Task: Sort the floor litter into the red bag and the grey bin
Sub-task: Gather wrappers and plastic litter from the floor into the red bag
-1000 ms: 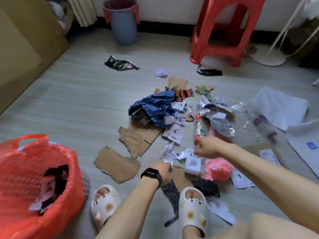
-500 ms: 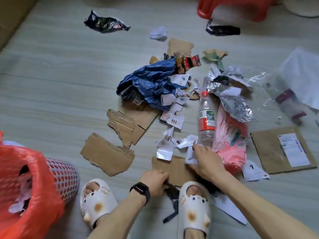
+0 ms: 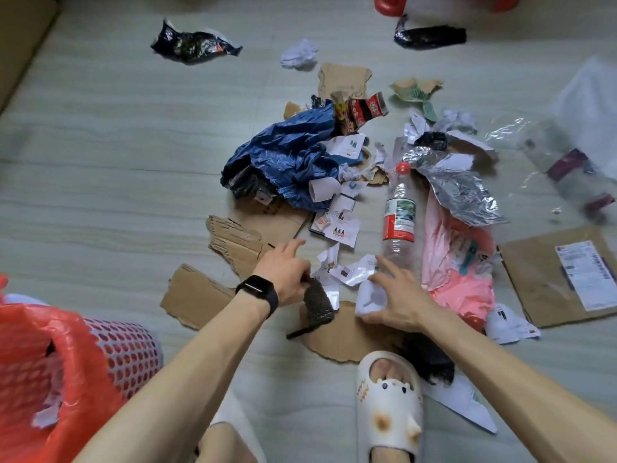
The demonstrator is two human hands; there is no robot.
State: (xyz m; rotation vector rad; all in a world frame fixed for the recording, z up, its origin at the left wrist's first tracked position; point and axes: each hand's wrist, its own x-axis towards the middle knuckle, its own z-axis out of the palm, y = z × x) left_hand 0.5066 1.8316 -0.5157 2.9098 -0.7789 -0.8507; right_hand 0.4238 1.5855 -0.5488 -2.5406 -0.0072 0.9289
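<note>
At bottle (image 3: 399, 212)'s six o'clock, clasped foam block (image 3: 369, 295) in right hand (image 3: 400, 295); gripped black mesh (image 3: 317, 304) in left hand (image 3: 280, 272), nearer red bag (image 3: 76, 362).

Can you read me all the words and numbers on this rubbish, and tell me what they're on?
Nothing here is sharp enough to quote.
On the plastic bottle: red and white label, print blurred.
On the shipping label of the brown mailer: rows of print, too small.
On the red snack wrapper: lettering blurred.
On the black wrapper: white marks, unreadable.
On the paper scraps: tiny print, too small.
</note>
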